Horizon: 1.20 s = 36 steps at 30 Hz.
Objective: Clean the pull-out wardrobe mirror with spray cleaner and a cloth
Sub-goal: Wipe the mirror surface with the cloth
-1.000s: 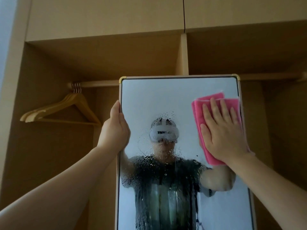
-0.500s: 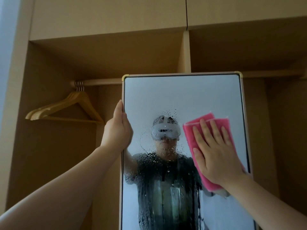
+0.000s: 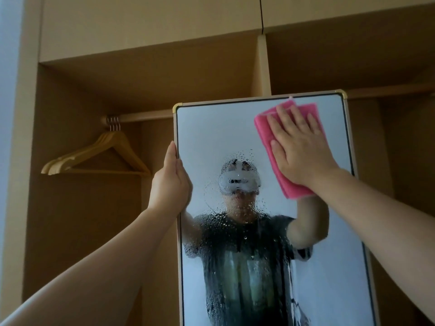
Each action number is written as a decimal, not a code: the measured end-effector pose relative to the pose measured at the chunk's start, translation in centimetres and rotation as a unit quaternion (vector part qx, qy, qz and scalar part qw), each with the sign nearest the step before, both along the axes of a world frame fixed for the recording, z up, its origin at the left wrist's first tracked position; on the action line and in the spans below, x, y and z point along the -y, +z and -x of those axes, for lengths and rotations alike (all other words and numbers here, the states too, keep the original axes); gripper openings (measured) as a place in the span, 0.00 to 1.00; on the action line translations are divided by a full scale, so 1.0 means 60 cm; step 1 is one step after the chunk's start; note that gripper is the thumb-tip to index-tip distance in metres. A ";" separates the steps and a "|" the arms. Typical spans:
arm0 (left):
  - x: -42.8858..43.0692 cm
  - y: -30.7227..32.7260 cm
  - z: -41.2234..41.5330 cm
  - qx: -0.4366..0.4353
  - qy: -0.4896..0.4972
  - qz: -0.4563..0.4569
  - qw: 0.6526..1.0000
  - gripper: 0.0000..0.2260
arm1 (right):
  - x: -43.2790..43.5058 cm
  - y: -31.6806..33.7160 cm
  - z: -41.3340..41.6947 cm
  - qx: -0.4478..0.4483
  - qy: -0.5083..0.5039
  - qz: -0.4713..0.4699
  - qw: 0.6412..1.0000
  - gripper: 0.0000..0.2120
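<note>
The tall pull-out mirror with a pale frame and brass corners stands in front of the wardrobe. Spray droplets cover its middle and lower glass. My left hand grips the mirror's left edge, thumb on the front. My right hand lies flat, fingers spread, pressing a folded pink cloth against the upper right of the glass, close to the top frame. No spray bottle is in view.
Behind the mirror is an open wooden wardrobe with a hanging rail. Several wooden hangers hang at the left end. A vertical divider rises above the mirror, with closed upper cabinets above it.
My right hand has slid the pink cloth up the glass from mid-height to near the top right corner. My left hand keeps its hold on the left edge.
</note>
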State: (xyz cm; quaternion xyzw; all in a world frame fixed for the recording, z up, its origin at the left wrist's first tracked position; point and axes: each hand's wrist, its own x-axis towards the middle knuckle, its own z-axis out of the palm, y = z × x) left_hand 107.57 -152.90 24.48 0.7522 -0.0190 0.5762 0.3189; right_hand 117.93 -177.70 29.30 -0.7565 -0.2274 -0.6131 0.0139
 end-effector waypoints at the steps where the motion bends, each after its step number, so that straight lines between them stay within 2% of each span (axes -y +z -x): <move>1: -0.001 0.000 -0.001 0.000 0.003 0.000 1.000 0.22 | -0.003 0.017 0.002 0.002 0.000 -0.004 1.000 0.27; 5: -0.004 -0.001 -0.007 0.003 0.008 -0.002 1.000 0.22 | -0.015 0.052 0.008 0.005 -0.003 -0.013 1.000 0.27; 13: -0.007 -0.001 -0.011 0.013 0.001 -0.008 1.000 0.21 | -0.028 0.032 0.018 0.001 -0.006 -0.018 1.000 0.27; 36: -0.011 -0.003 -0.017 0.014 0.009 0.003 1.000 0.21 | -0.085 -0.203 0.034 -0.005 0.024 0.077 0.997 0.29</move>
